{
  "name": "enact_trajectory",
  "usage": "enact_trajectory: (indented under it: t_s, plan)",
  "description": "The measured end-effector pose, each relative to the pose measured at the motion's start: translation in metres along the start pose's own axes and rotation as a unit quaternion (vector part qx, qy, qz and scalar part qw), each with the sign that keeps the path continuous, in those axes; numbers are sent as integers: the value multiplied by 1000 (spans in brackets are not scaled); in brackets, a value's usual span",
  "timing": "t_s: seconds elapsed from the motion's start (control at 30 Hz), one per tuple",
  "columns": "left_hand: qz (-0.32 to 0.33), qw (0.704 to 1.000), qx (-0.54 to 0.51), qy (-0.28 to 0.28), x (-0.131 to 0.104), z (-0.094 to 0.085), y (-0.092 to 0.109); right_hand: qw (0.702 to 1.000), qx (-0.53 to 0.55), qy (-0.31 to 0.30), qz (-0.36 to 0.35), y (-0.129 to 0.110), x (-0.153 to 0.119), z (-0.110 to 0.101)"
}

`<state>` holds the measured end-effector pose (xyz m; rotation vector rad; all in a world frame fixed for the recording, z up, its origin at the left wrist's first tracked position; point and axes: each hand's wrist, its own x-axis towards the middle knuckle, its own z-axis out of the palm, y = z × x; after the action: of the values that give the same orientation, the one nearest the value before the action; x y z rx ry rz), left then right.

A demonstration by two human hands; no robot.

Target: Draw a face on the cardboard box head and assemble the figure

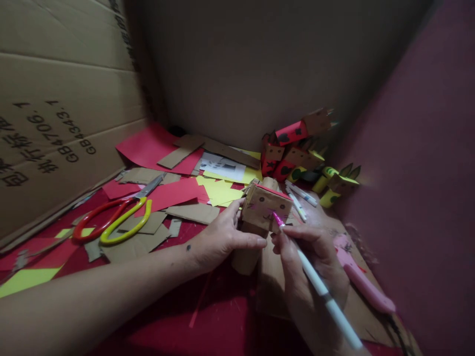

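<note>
In the middle of the head view is a small cardboard animal figure (256, 210) with a boxy head and a drawn face: dark eyes, whiskers and a mouth. My left hand (226, 235) grips it from the left side, its thumb across the front below the head. My right hand (311, 262) is closed around a white marker (322, 289) with a pink tip. That tip meets the face near the mouth, or is just in front of it; I cannot tell which. A cardboard block (272, 287) lies under the right hand.
Scissors (122, 212) with red and yellow handles lie on paper and cardboard scraps at left. Finished-looking cardboard figures (297, 143) stand at the back right, with white markers (302, 195) before them. A pink glue gun (365, 282) rests at right. A large carton (67, 89) walls the left.
</note>
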<state>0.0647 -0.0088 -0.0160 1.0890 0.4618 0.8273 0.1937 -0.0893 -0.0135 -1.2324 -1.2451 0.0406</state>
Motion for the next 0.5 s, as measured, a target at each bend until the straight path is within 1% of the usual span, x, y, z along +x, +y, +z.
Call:
enact_trajectory:
  t_s: [0.1, 0.27, 0.33, 0.5]
  plan:
    - [3, 1000, -8, 2, 0, 1, 0, 1000, 7, -12, -4, 1, -1, 0]
    - [1, 1000, -20, 13, 1, 3, -1, 999, 11, -35, -34, 6, -7, -3]
    - [1, 1000, -23, 11, 1, 3, -1, 998, 10, -43, -34, 7, -7, -4]
    - [-4, 1000, -16, -4, 0, 1, -2, 1000, -6, -26, -13, 4, -4, -3]
